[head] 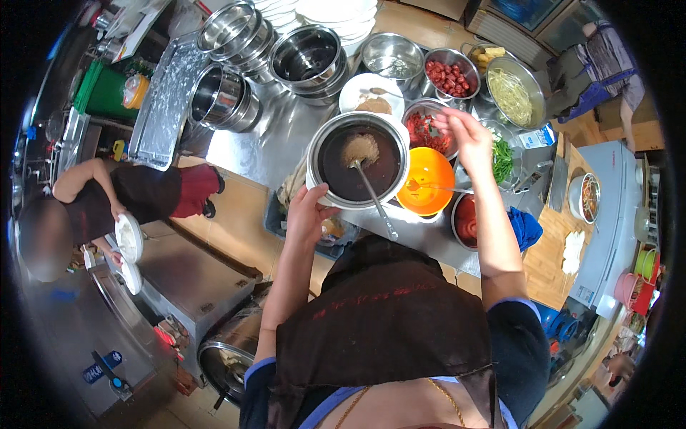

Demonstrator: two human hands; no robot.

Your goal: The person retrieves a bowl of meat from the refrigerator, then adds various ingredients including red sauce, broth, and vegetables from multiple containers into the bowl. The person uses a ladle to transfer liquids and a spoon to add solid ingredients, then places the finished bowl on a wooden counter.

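My left hand (310,213) grips the near left rim of a round pot (316,182). Dark brown sauce (375,182) fills it, with a mound of light brown powder (362,149) at its far side. A metal spoon (370,187) stands in the sauce, its handle leaning over the near rim. My right hand (466,139) is raised to the right, fingers pinched on the handle of another spoon (396,95). That spoon's bowl is over a white plate (351,91) of brown powder. Under my right hand are a bowl of chopped red peppers (423,128) and an orange bowl (429,185).
Stacked steel bowls (308,59) and white plates (343,16) stand at the back. Bowls of sliced sausage (452,78) and pale shreds (509,94) are right. A knife (559,179) lies on a wooden board (546,241). At left, a person (139,193) carries white dishes.
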